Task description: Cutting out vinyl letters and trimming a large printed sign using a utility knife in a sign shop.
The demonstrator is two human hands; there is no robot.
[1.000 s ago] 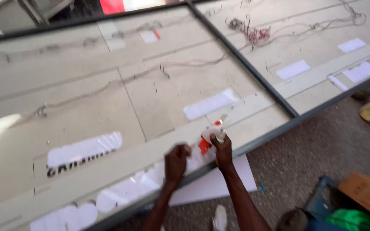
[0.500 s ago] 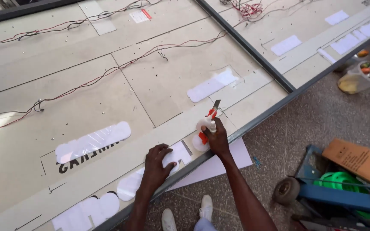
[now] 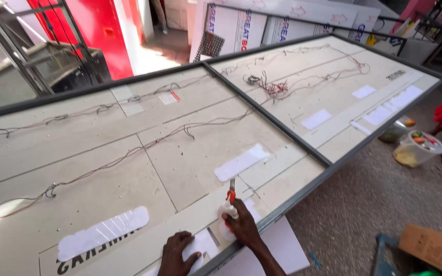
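Hands have shifted since 0.5 s ago: the view has pulled back and up, so both hands now sit at the bottom edge and the far end of the panel [image 3: 129, 153] with the red door [image 3: 98, 30] has come into sight. Left hand [image 3: 177, 253] now lies flat, fingers spread, pressing on a white cut-out [image 3: 198, 245] near the panel's lower rim, gripping nothing; before, it rested a little further left on the rounded white shapes. Right hand [image 3: 242, 227] keeps its clench around a small white glue bottle [image 3: 228, 209] with a red nozzle, upright, tip touching the board just above the rim.

Panel is flat, matt beige board in a dark metal frame [image 3: 277, 128], split by 1 cross bar into 2 bays. Thin wires [image 3: 103, 166] trail across it in loose curves, with a tangled knot [image 3: 269, 87] in the right bay. Glossy white stickers lie on it: a long rounded strip [image 3: 103, 232] at lower left with dark lettering under it, a slanted rectangle [image 3: 241, 162] above the bottle, several small rectangles [image 3: 315, 119] further right. Floor [image 3: 379, 199] is speckled grey stone; a clear tub [image 3: 418, 148] of food stands at right, a brown carton [image 3: 436, 248] at lower right
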